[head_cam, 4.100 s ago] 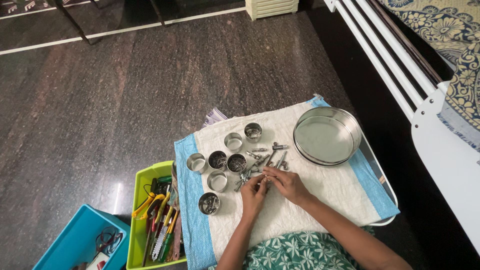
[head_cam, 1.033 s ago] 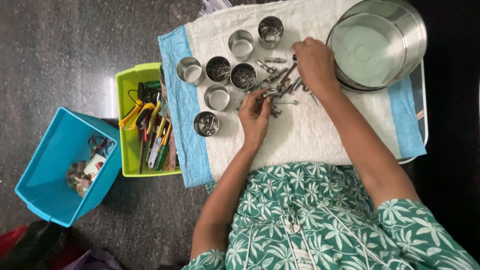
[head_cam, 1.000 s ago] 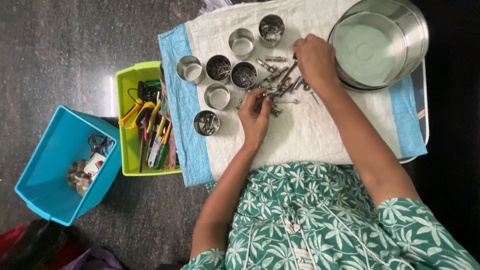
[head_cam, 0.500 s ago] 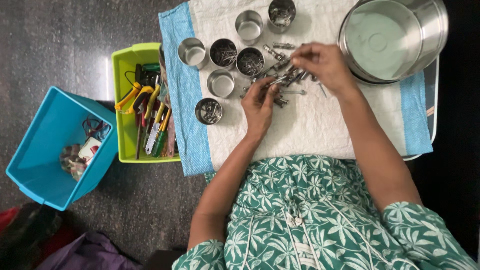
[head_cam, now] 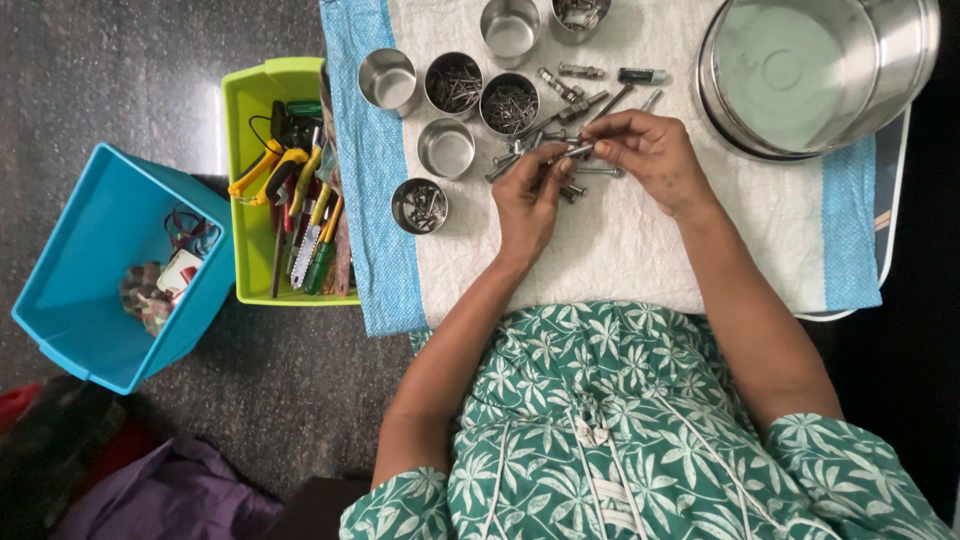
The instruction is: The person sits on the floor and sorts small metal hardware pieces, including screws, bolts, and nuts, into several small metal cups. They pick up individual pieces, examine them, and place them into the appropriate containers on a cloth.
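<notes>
- I am sitting with my green leaf-print dress (head_cam: pixel 620 440) nearest the camera, both forearms reaching forward onto the white quilted cloth with blue edge bands (head_cam: pixel 640 250).
- My left hand (head_cam: pixel 528 198) is curling its fingertips around one end of a short silver metal bolt (head_cam: pixel 572 152), and my right hand (head_cam: pixel 655 160) is pinching the other end between thumb and forefinger; the two hands are almost meeting over it, just above the cloth.
- Judging by that two-handed grip, I am working a piece along or off the bolt; whether a nut is on it I cannot tell, it is too small to see.
- The next move, as I judge it, is calling for one hand holding steady while the other turns, without jogging the pile beneath.
- Just beyond my fingers a loose scatter of silver bolts and screws (head_cam: pixel 590 100) is lying on the cloth.
- To the left of it small round steel cups (head_cam: pixel 447 148) are standing in a cluster, some holding dark nails and screws, some showing bare bottoms.
- Farther right, a large round shallow steel tin (head_cam: pixel 900 60) is resting at the cloth's far corner.
- Off the cloth to my left, on the floor, a lime green plastic tray of hand tools (head_cam: pixel 250 90) is sitting beside a bright blue plastic bin (head_cam: pixel 90 200).
</notes>
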